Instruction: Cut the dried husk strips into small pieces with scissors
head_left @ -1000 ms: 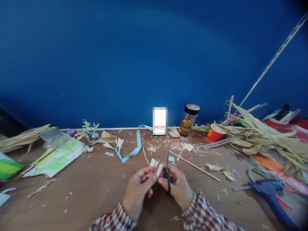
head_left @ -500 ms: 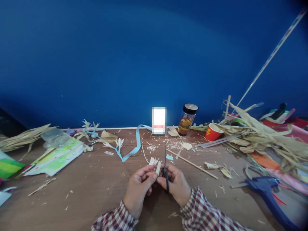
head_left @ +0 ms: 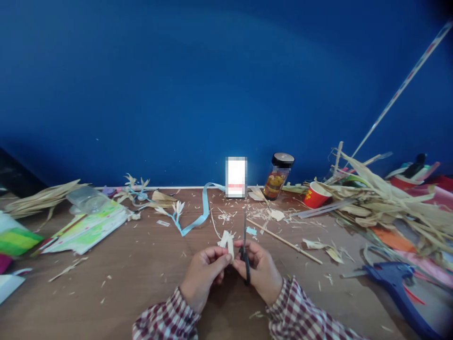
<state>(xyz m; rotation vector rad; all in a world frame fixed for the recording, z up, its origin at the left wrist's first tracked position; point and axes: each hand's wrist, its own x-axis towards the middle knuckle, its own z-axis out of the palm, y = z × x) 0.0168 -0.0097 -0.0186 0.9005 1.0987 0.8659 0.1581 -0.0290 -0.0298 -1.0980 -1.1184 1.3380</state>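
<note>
My left hand (head_left: 204, 274) pinches a small pale strip of dried husk (head_left: 227, 242) just above the brown table (head_left: 141, 283). My right hand (head_left: 261, 271) is closed round the black handles of a pair of scissors (head_left: 245, 245). The blades point straight away from me, right beside the husk piece, and look closed. Both hands meet at the table's near middle. Red checked sleeves cover both wrists.
Husk scraps litter the table. A light blue ribbon (head_left: 198, 215), a jar (head_left: 278, 175) and a red paper cup (head_left: 316, 194) lie further back. A heap of dried husks (head_left: 385, 203) and a blue glue gun (head_left: 396, 281) are on the right; papers (head_left: 85, 229) on the left.
The husk piece in my left hand has turned slightly more upright. Both hands stay together in about the same place; the camera has shifted a little.
</note>
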